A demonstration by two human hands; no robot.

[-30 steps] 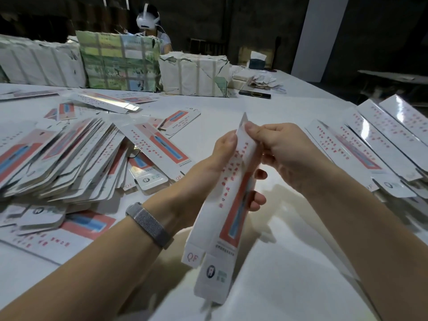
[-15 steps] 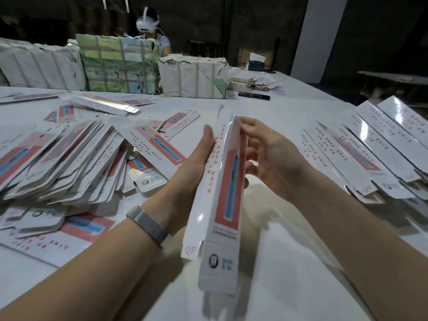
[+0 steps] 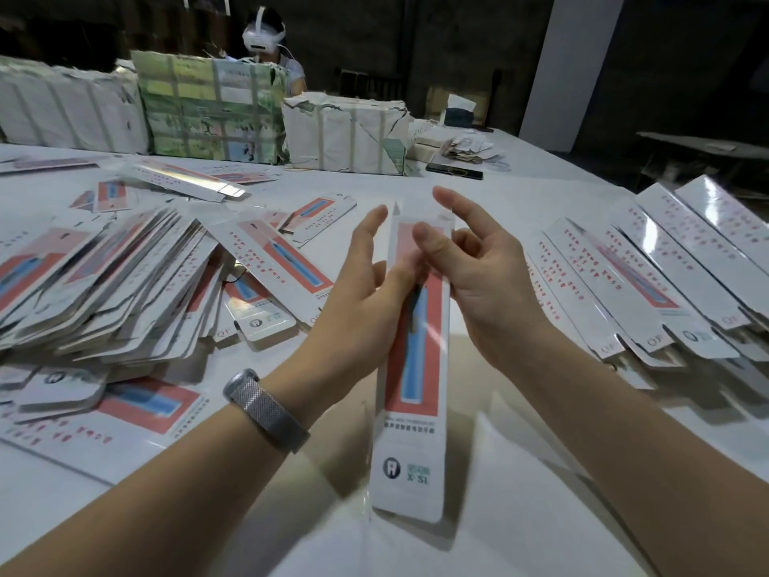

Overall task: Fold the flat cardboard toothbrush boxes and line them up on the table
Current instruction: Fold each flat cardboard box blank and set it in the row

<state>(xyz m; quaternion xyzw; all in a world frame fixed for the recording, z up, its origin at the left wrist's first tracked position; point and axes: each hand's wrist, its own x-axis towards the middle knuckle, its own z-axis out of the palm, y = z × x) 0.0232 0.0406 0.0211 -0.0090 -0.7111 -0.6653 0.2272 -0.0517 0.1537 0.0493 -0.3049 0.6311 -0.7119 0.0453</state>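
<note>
A long white toothbrush box (image 3: 416, 431) with a red panel and a blue brush picture stands upright in the air between my hands, its printed front towards me. My left hand (image 3: 362, 301) holds it from the left, thumb laid across the front, fingers straight along its side. My right hand (image 3: 482, 281) is at the box's right edge. Its thumb touches the upper front, the index finger points up and the other fingers are loosely bent beside the box. A heap of flat boxes (image 3: 104, 293) lies at the left. Folded boxes (image 3: 666, 276) lie in a row at the right.
The white table (image 3: 541, 514) is bare in front of me. Wrapped bundles (image 3: 216, 110) stand along the far edge, with a person in a white headset (image 3: 266, 35) behind them. A dark phone (image 3: 453, 172) and paper scraps lie at the back right.
The box has turned from edge-on to front-facing and stands more upright. My right hand has let go of its top end and opened, while my left hand has kept hold.
</note>
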